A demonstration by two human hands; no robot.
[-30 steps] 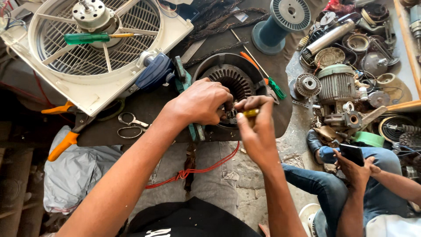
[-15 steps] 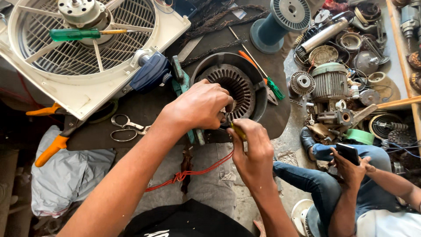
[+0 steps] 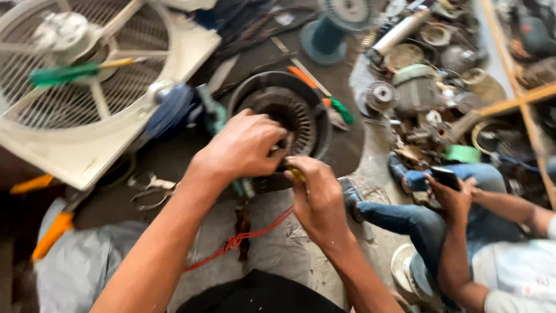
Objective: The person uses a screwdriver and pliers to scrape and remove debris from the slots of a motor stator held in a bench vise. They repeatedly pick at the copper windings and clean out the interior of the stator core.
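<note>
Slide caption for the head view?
Both hands, left hand and right hand, work at a round motor stator beside a white fan housing.

Round dark motor stator, ribbed core ringed by a black housing, lying flat on the dark bench, its near edge covered. A yellow-handled tool pokes in at that near edge, mostly hidden, tip out of sight.

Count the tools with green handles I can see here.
2. One green-handled screwdriver lies across the white fan grille at upper left; another green-handled tool lies right of the dark round motor stator. More may be hidden among the blurred parts.
</note>
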